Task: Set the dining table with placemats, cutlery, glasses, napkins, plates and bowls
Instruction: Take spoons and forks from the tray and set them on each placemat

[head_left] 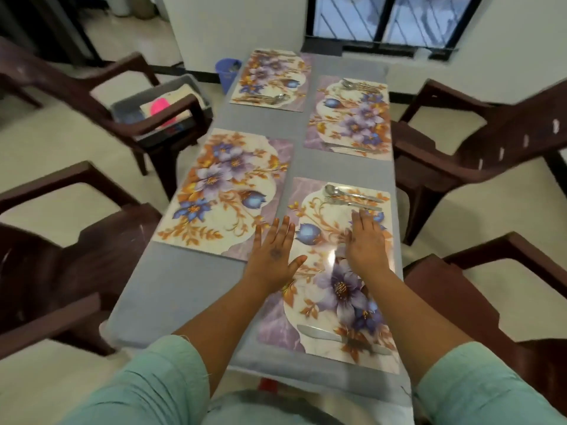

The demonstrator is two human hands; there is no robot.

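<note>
Several floral placemats lie on the grey table [171, 289]. The near right placemat [310, 329] carries a spoon and fork [352, 196] at its far edge and a knife [322, 334] at its near edge. My left hand [273, 250] hovers flat with fingers spread at this mat's left edge. My right hand [366, 237] rests flat on the mat below the fork; both hands hold nothing. The near left placemat [227, 191] is bare. The far right placemat [349, 118] and the far left placemat [271, 78] each carry cutlery.
Dark brown plastic chairs stand on both sides of the table. A grey bin [196, 87] with a pink item and other things sits on the far left chair [129, 124]. A blue basket [227, 72] stands on the floor beyond. A window is at the far end.
</note>
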